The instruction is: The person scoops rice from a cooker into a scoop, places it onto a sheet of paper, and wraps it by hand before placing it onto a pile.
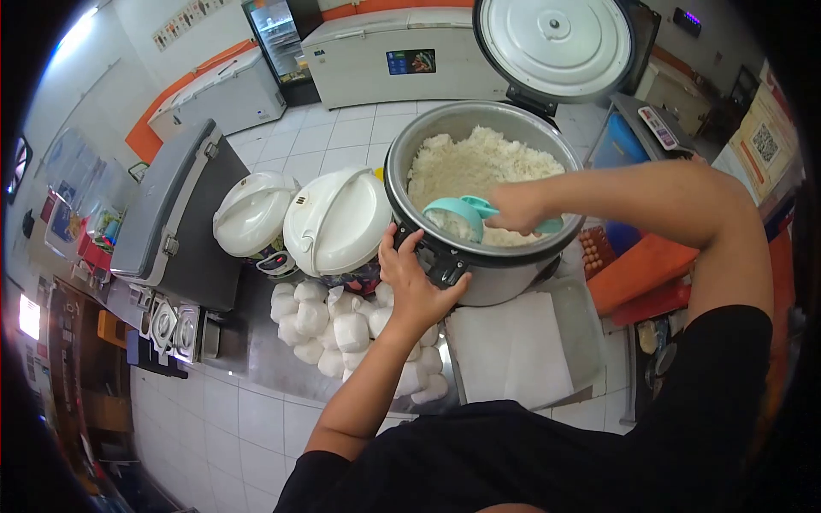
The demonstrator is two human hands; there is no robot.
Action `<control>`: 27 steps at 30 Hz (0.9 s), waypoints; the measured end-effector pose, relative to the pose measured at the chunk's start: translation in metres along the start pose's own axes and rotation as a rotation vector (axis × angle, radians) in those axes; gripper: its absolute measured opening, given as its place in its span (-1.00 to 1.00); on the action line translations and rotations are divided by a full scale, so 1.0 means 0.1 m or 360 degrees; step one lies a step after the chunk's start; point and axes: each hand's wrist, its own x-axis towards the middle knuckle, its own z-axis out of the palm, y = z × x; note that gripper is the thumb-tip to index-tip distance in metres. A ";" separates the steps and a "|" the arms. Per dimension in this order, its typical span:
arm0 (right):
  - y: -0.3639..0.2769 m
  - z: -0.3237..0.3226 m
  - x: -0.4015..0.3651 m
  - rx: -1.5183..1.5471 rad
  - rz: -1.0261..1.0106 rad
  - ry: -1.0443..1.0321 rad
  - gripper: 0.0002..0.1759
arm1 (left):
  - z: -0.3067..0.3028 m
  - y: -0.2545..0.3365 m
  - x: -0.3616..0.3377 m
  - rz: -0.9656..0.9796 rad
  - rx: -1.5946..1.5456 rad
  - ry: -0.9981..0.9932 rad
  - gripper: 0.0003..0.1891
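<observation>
A large steel rice cooker pot [445, 128] stands open on the counter, filled with white cooked rice [475, 162]. Its round lid [556, 38] is tipped up behind it. My right hand [513, 208] grips the handle of a teal rice scoop [457, 214], whose bowl sits in the rice at the near edge. My left hand [415, 278] presses against the pot's outer rim and front latch. Just below that hand lies a heap of several white wrapped rice packets [351, 329].
Two smaller white-lidded rice cookers [338, 222] [254, 214] stand left of the pot. A stack of white paper sheets [513, 346] lies on the steel counter [282, 372] to the right. A grey lidded box [167, 205] sits far left; chest freezers [385, 51] line the far wall.
</observation>
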 end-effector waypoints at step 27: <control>0.71 3.86 -1.12 0.2388 0.0834 0.0531 -0.71 | 0.11 -0.21 -2.34 0.0310 -0.0528 -0.1080 -0.30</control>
